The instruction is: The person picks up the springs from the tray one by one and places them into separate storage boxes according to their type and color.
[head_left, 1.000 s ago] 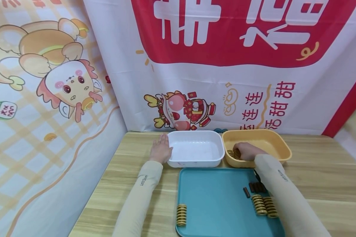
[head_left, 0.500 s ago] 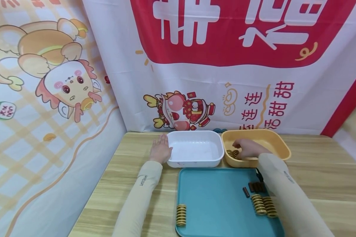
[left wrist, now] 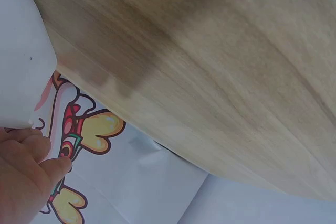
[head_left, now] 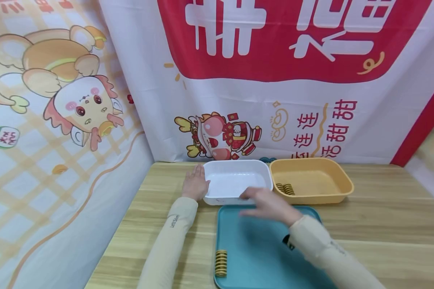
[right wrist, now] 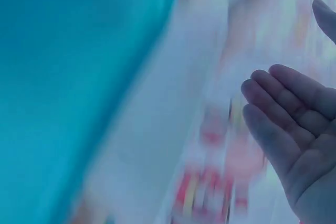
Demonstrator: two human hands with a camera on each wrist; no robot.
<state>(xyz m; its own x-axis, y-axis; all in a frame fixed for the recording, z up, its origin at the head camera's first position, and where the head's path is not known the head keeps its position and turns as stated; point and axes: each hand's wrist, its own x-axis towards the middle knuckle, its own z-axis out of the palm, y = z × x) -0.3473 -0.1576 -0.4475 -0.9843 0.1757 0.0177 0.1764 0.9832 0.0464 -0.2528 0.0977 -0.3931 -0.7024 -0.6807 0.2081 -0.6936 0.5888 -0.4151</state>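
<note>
My left hand [head_left: 195, 182] rests against the left side of the white plastic tub [head_left: 238, 198], fingers extended along its wall. The left wrist view shows that hand [left wrist: 29, 174] beside the white tub [left wrist: 23, 51]. My right hand [head_left: 269, 204], blurred, passes over the teal tray [head_left: 253, 257] in front of the white tub. In the right wrist view its palm [right wrist: 310, 135] is bare and the fingers are extended. The yellow tub [head_left: 312, 198] holds two short rows of round, ridged, brown-and-gold pieces [head_left: 285, 188] at its left end. A similar row [head_left: 221, 263] lies on the tray's left edge.
A wooden table [head_left: 394, 216] carries the tubs and tray. A printed cloth [head_left: 217, 92] hangs behind them, with another printed sheet [head_left: 58, 160] at the left. My right sleeve [head_left: 332, 253] covers the tray's right side. A small teal object [head_left: 267, 159] shows behind the tubs.
My right hand has left the ridged pieces in the yellow tub and moved left, over the tray and the white tub's front. The left hand has stayed at the white tub.
</note>
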